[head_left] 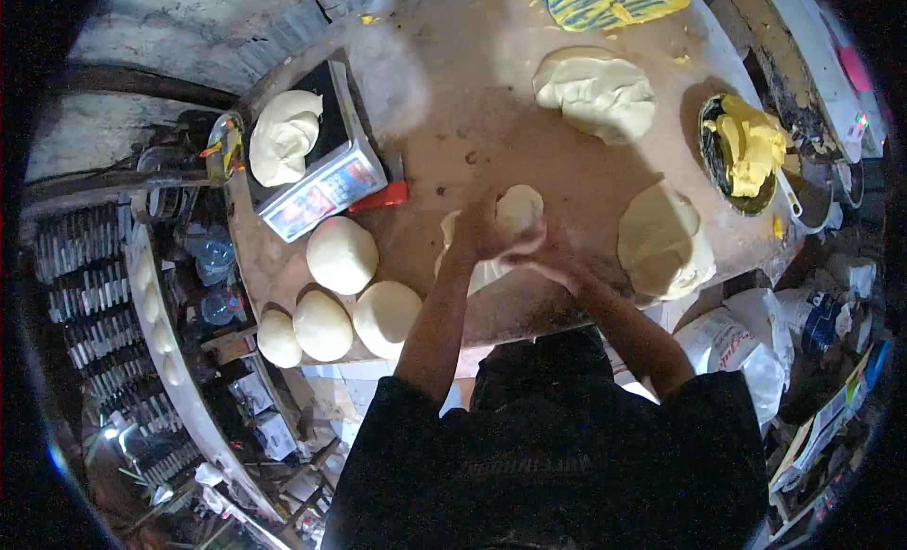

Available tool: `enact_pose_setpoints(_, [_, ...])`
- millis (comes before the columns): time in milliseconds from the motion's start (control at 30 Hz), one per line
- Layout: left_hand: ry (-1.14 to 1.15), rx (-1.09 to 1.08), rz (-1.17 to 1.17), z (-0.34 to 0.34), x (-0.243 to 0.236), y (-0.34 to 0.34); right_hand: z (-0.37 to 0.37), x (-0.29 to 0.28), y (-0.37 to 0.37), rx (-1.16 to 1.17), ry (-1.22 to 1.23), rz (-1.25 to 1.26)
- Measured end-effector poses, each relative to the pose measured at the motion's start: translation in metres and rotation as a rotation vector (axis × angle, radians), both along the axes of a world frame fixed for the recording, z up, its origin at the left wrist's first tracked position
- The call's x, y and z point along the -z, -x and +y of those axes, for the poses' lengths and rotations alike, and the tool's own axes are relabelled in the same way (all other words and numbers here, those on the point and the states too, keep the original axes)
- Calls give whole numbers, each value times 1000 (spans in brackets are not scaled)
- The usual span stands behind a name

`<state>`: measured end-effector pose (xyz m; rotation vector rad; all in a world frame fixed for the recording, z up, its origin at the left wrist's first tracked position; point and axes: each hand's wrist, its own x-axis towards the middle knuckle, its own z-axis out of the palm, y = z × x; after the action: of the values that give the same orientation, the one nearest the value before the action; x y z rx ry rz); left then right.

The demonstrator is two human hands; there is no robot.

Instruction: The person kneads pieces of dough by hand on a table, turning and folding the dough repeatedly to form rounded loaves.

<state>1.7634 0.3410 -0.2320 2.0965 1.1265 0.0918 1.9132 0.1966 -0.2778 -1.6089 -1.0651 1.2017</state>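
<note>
Both hands (515,238) cup one dough ball (520,208) (raised).

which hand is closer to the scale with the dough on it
Left. The left hand sits on the scale's side of the dough ball that both hands grip; the right hand is beyond the ball, farther away. Neither touches the scale.

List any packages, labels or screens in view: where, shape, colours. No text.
Scale front panel: table's left, below a dough lump; slanted rectangle, white, blue and red patches.
Yellow-and-blue wrapper: table's far edge, flat, crumpled.
White sacks: below table's right edge, red print.
Small packages: far right, white-blue; details unclear.
</note>
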Motion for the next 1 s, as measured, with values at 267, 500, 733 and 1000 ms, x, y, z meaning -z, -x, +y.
enact_pose_setpoints(267, [221, 162, -131, -181, -57, 117, -89, -55, 75, -609, -84, -336])
enact_pose_setpoints(500, [-358, 103, -539, -126, -157, 104, -67, -161, 55, -16, -484, -374])
enact_pose_setpoints(733, [-405, 423, -276, -170, -80, 104, -102, -140, 53, -182, -646, -925])
enact_pose_setpoints(1000, [-64, -244, -147, -80, 25, 111, -26, -49, -43, -462, 136, -70])
